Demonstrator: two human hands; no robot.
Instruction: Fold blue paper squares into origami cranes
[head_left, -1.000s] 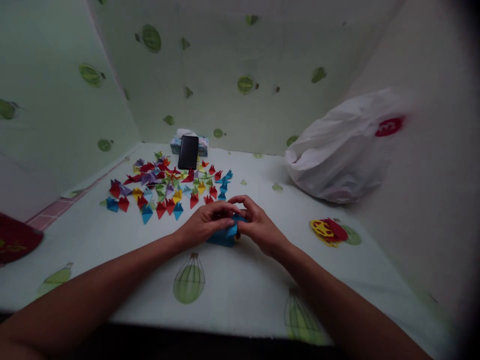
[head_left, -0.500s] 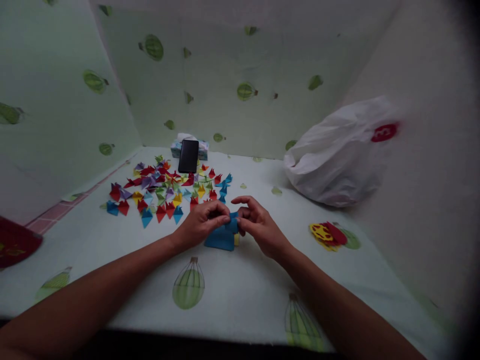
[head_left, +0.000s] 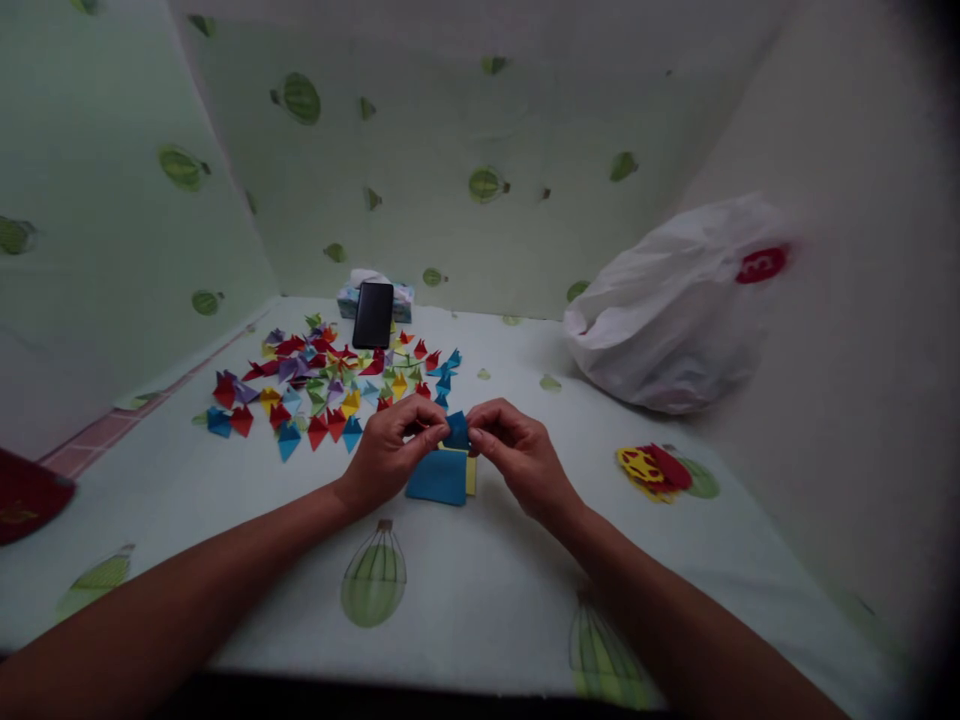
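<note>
A small folded piece of blue paper [head_left: 457,431] is pinched between my two hands, a little above the table. My left hand [head_left: 397,440] grips its left edge with thumb and forefinger. On the other side, my right hand [head_left: 517,450] holds the right edge between thumb and fingers. Below them lies a stack of square blue paper [head_left: 437,478], with a yellow sheet [head_left: 471,476] showing along its right side. Beyond my left hand spreads a cluster of folded paper figures [head_left: 316,426] in red, blue, yellow, purple and green.
A black phone [head_left: 373,315] leans against a tissue box [head_left: 403,303] at the back. To the right sit a white plastic bag [head_left: 667,310] and red and yellow cut-out pieces [head_left: 652,472]. A dark red object [head_left: 30,495] is at the left edge.
My right fingers, raised and apart before, have closed on the blue paper's right edge. The paper is turned and now shows a flatter face between both hands. The view has shifted slightly.
</note>
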